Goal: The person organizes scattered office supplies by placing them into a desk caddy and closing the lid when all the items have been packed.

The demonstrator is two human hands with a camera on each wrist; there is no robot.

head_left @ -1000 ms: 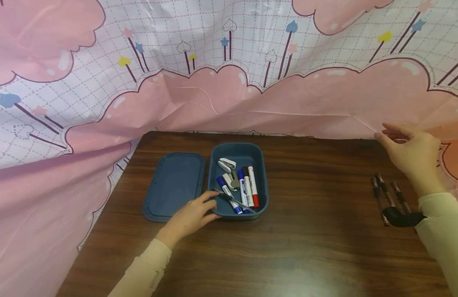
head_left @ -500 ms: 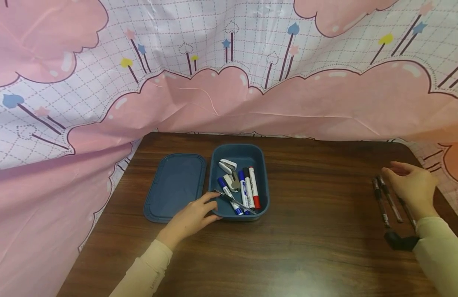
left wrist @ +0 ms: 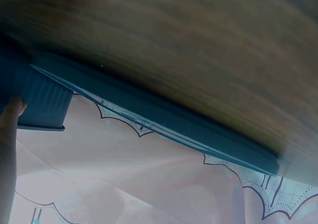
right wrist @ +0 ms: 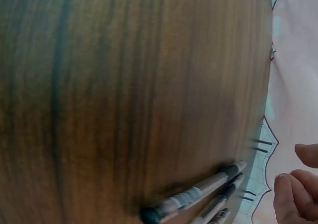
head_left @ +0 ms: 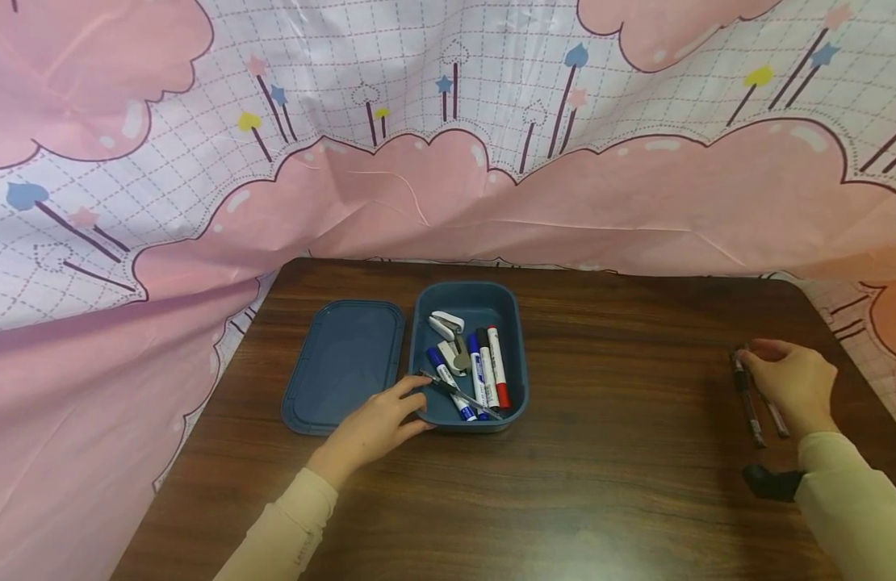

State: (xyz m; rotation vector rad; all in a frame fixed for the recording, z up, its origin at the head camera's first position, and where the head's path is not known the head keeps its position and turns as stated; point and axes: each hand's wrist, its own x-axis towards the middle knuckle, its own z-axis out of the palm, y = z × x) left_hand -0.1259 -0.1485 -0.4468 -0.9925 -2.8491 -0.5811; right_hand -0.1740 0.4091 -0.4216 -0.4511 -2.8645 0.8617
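Handling pens (head_left: 747,403): light, stiff, likely to roll

Loose on the dark wooden table (head_left: 622,476), at about three o'clock from the blue box (head_left: 479,300), the pens lie side by side, running roughly from twelve to six. Two show from the head; the right wrist view catches three. They look like hard plastic — light, rigid, hardly fragile, probably smooth enough to skid if nudged. The best hold seems to be mid-barrel, thumb at nine o'clock, fingertips at three, squeezing gently so the neighbours stay put.

The right hand (head_left: 789,383) is just beside their twelve o'clock ends, thumb and fingers apart with nothing visible between them; whether it touches a pen, I cannot tell. The left hand (head_left: 375,420) rests at the box's eight o'clock edge — whether it pinches the wall is unclear. Markers (head_left: 496,363) lie inside the box; its probable lid (head_left: 346,363) sits at nine o'clock.
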